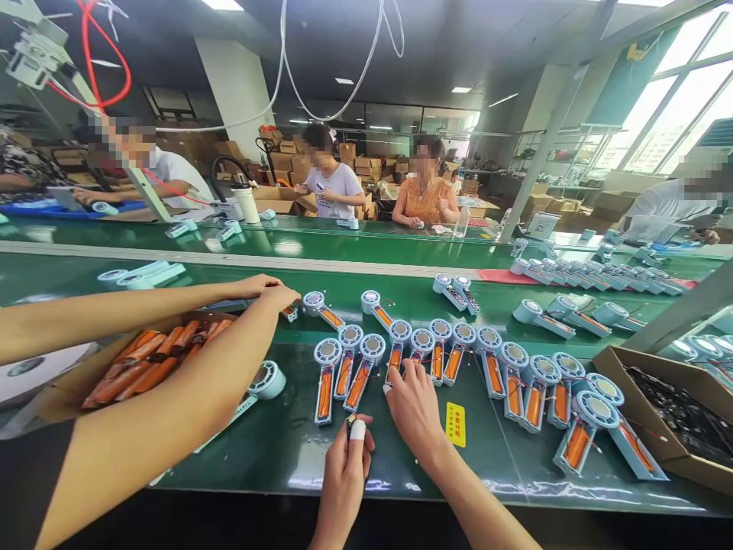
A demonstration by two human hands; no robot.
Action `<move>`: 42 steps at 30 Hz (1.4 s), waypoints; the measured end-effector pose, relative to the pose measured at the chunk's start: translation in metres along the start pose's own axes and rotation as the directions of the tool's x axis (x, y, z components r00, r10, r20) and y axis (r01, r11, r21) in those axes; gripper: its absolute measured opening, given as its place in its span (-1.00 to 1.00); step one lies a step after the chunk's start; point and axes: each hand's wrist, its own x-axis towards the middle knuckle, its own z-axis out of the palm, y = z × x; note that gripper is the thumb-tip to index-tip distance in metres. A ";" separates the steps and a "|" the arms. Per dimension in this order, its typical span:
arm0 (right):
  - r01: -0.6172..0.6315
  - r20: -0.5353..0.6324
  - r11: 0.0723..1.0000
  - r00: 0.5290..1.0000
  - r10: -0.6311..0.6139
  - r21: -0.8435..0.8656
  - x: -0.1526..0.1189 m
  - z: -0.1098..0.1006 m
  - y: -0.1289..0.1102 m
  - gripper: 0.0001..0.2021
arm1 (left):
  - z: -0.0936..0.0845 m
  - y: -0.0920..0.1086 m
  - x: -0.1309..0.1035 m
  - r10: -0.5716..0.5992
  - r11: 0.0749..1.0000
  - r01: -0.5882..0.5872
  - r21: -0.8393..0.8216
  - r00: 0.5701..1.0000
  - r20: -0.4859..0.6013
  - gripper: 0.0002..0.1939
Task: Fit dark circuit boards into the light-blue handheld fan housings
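Observation:
Near the front edge of the green table, my left hand (pixel 345 466) has its thumb and fingers closed on a small black part (pixel 351 422); white tape covers one fingertip. My right hand (pixel 413 405) reaches over a light-blue fan unit (pixel 422 341) in the row, its fingertips at the lower end of the handle and partly hiding it. Whether those fingers grip the handle cannot be made out. Beside it lies another fan unit (pixel 395 351) with an orange battery. More open fan units (pixel 360 372) lie left of my hands, and several others (pixel 535 389) lie to the right.
A co-worker's arms (pixel 188 374) reach in from the left over a box of orange batteries (pixel 154 355). A cardboard box of black parts (pixel 681 412) stands at the right. A yellow label (pixel 456 425) lies on the table (pixel 424 473). People work across the line.

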 end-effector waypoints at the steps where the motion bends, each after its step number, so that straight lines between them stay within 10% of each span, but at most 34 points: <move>1: -0.005 -0.001 1.000 1.000 0.005 -0.010 -0.001 -0.001 0.002 -0.79 | -0.001 -0.001 -0.001 0.003 1.000 -0.003 0.009 1.000 0.014 -0.37; 9: -0.057 0.013 0.997 0.998 0.058 -0.046 0.016 -0.003 -0.004 -0.82 | -0.003 -0.011 -0.001 0.094 0.977 -0.111 0.184 0.991 0.100 -0.47; 31: -0.037 -0.102 0.998 0.994 0.042 0.046 -0.078 -0.015 0.023 -0.76 | -0.006 -0.005 -0.008 0.044 0.991 -0.056 0.123 0.994 0.099 -0.61; 36: -0.097 0.059 0.923 0.995 0.080 0.372 -0.095 -0.046 0.036 -0.73 | 0.003 0.021 -0.020 0.111 0.920 -0.174 0.352 0.975 0.193 -0.68; 42: -0.274 0.279 0.937 0.937 0.210 0.216 -0.050 -0.051 0.035 -0.73 | 0.021 0.027 -0.012 0.205 0.762 -0.411 0.502 0.887 0.414 -0.65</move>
